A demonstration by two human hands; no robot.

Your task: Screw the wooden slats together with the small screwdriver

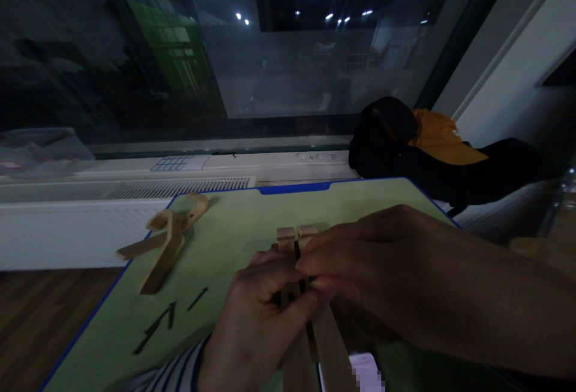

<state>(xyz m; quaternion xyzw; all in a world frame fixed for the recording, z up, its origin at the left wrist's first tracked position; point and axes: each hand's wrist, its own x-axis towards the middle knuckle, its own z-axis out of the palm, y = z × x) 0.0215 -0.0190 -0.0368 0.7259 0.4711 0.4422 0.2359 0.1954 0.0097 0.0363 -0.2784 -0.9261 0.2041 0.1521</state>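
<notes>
In the head view, two long wooden bars (333,344) lie side by side with a narrow dark gap between them, pointing away from me. My left hand (256,314) is wrapped round the left bar, its thumb reaching across towards the right one. From the right, my right hand (382,272) comes over the bars, fingertips pinched together close to my left thumb. Whatever those right fingertips may hold is hidden. Left of my hands lie several dark screws (155,325), and beyond them a wooden piece with curved hook-like ends (168,242).
Everything rests on a pale green table (225,218) with a blue edge. A phone-like lit object (366,371) is partly under the bars. Behind stand a radiator (90,218) and a window sill; a black bag (382,137) and an orange cap (445,134) are at the right.
</notes>
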